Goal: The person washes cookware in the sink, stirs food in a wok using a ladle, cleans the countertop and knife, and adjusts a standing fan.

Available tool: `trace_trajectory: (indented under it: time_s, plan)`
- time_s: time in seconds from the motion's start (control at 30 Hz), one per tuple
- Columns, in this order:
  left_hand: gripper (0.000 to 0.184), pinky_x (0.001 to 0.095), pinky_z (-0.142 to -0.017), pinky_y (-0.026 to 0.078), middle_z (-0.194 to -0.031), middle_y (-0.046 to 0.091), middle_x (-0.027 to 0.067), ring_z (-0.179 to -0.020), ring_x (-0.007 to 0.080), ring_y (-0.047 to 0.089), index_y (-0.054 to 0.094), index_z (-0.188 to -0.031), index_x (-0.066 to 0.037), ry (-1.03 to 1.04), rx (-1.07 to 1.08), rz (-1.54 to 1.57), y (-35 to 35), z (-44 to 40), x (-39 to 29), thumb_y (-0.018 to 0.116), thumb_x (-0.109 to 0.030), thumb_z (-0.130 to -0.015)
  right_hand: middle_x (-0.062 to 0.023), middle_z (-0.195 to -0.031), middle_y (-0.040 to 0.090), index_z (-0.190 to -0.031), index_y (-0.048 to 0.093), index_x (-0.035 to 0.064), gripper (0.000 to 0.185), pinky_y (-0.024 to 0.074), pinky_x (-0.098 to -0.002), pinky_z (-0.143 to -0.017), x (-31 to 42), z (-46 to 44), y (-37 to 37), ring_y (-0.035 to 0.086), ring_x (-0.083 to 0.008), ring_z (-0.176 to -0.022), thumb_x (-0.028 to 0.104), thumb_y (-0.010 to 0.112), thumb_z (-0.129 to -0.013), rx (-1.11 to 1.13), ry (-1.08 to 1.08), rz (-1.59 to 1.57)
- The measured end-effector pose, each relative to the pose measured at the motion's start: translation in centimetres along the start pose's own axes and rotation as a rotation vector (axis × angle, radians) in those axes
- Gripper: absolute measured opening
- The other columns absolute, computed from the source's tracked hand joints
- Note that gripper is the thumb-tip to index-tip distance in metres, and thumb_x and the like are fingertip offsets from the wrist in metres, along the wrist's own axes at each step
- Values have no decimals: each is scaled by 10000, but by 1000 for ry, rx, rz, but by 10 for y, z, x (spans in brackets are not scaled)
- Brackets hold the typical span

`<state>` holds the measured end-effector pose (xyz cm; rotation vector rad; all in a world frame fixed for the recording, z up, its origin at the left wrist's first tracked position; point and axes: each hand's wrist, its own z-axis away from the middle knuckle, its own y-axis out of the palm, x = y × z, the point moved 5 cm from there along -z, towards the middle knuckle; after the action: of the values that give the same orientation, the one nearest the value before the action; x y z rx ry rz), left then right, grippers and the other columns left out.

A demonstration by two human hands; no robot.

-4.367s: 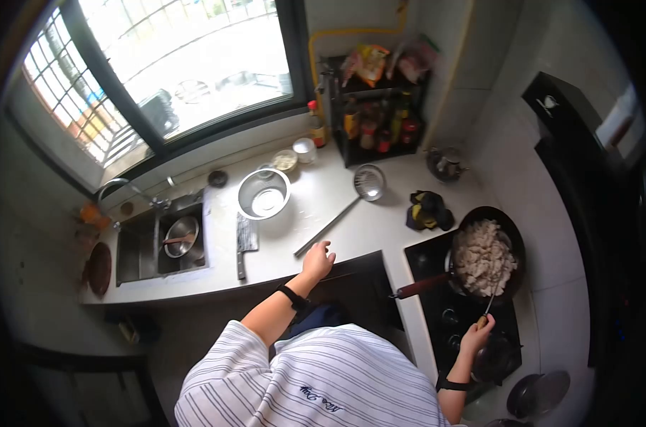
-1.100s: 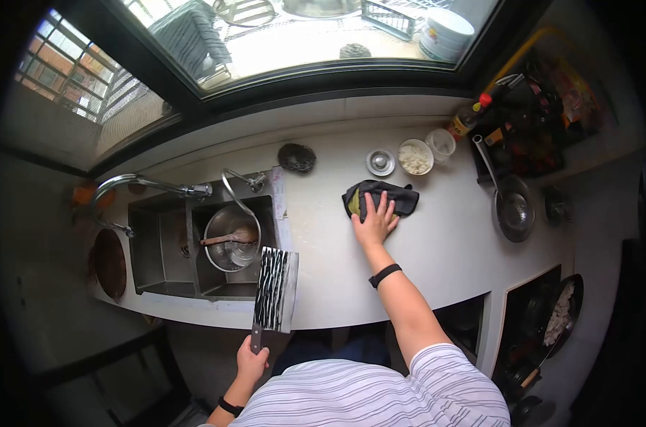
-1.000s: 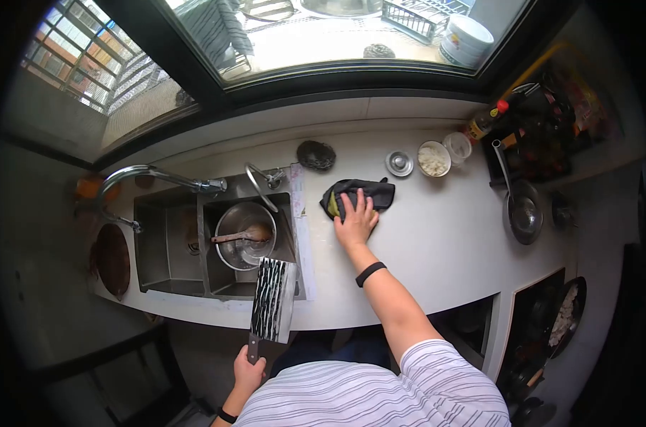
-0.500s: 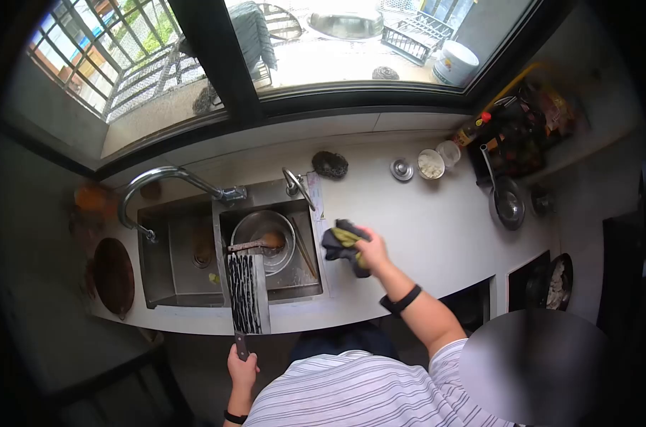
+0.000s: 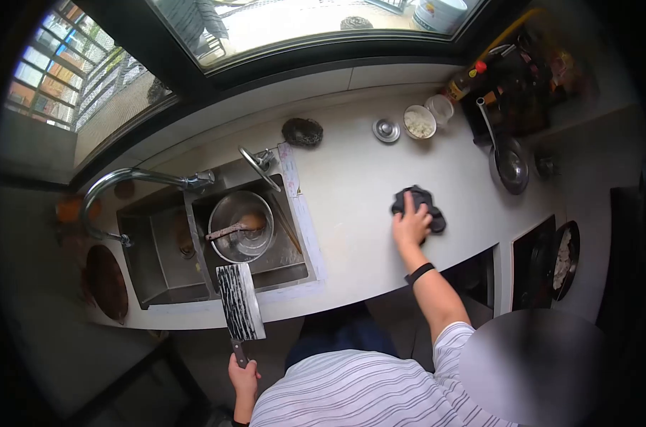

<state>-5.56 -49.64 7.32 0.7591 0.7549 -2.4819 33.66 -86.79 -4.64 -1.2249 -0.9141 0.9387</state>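
Observation:
My left hand [image 5: 244, 375] is wrapped round the dark handle of a cleaver [image 5: 239, 302]. The cleaver's broad blade, streaked black and white, points away from me over the counter's front edge beside the sink. On the counter to the right, a crumpled dark cloth [image 5: 431, 206] lies under my right hand [image 5: 412, 225]. The fingers of that hand are spread and touch the cloth; its palm side is hidden. A metal basin [image 5: 264, 238] with a brown-bowled ladle [image 5: 227, 231] in it stands in the right sink bowl.
A faucet [image 5: 141, 173] arches over the double sink [image 5: 148, 285]. Along the back of the counter [image 5: 351, 235] are a dark scouring pad [image 5: 303, 132], a metal lid [image 5: 386, 130] and a bowl of white food [image 5: 419, 122]. A wok-like pan [image 5: 511, 169] sits at right.
My right hand has carried the cloth rightward from beside the sink onto the counter, and its fingers have spread. The cleaver stays in my left hand. The view has shifted.

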Motion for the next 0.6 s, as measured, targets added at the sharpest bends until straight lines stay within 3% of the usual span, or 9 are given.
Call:
trace_trajectory:
  time_s: [0.17,0.27,0.33,0.4,0.5,0.6]
  plan:
    - [168,226,-349,368,-619,449,4,-397,88,427,461,-852,-46,98,10,3,7,0,-16,535,60,-746,-122,-1247,387,-1337,393,371,673,434,-510,-732,136,185,26,428,-349,-1017,176,613,-732,249,-416,-233]
    - [173,224,-349,367,-625,442,2,-402,84,423,457,-859,-49,149,-12,25,6,8,-34,533,60,-749,-199,-1182,458,-1273,493,268,608,444,-447,-845,196,227,41,473,-380,-1035,40,603,-720,517,-517,-707]
    - [176,223,-349,367,-629,439,1,-404,82,420,457,-864,-51,174,-10,48,7,6,-43,532,59,-750,-224,-1111,507,-1205,551,195,516,431,-407,-895,212,226,46,509,-395,-1013,5,559,-725,808,-314,-959]
    - [178,217,-350,367,-630,430,-2,-396,80,410,456,-861,-53,206,-65,145,-4,8,-43,532,60,-748,-203,-1081,558,-1162,573,153,474,450,-385,-885,197,201,19,570,-348,-991,-16,539,-720,685,-349,-1083]
    - [163,207,-347,353,-625,422,-4,-387,77,398,438,-830,-64,201,-102,176,-11,11,-41,512,56,-749,-98,-1068,618,-1185,559,58,544,469,-284,-844,122,119,-35,583,-193,-961,-101,471,-672,905,-131,-1453]
    - [150,203,-341,330,-608,415,0,-382,74,387,425,-807,-71,199,-159,186,-24,7,-29,496,47,-747,-133,-1138,562,-1243,470,24,592,495,-342,-879,4,18,-93,576,-225,-1025,-100,427,-665,789,15,-1547]
